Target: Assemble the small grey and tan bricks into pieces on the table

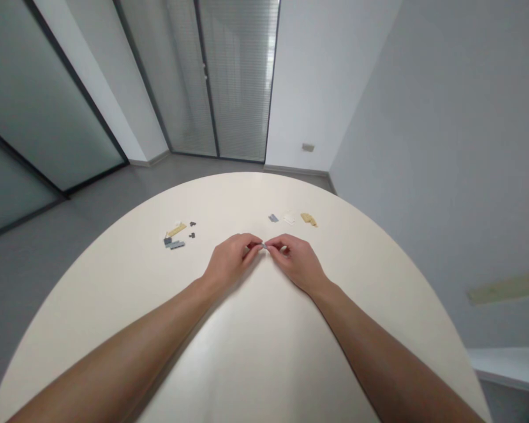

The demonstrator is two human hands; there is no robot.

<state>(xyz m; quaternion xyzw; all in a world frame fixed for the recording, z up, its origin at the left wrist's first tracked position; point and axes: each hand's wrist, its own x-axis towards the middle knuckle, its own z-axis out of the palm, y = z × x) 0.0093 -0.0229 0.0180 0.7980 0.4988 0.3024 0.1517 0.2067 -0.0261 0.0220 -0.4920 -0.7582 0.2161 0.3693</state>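
Note:
Both hands meet over the middle of the table, pinching one small grey toy brick piece [264,247] between them. My left hand [234,258] grips its left end with thumb and forefinger. On the other end, the fingertips of my right hand [296,261] are closed. Most of the piece is hidden by the fingers, so its exact shape cannot be made out. Just beyond my right hand lie a few grey pieces [273,218], some white pieces [288,218] and several tan pieces [309,220].
On the left of the round white table [255,341] lie a long tan piece [176,230], grey pieces [176,244], a dark grey piece [168,241] and two small black pieces [192,235]. The table's curved edge runs all round. Glass doors and a wall stand behind.

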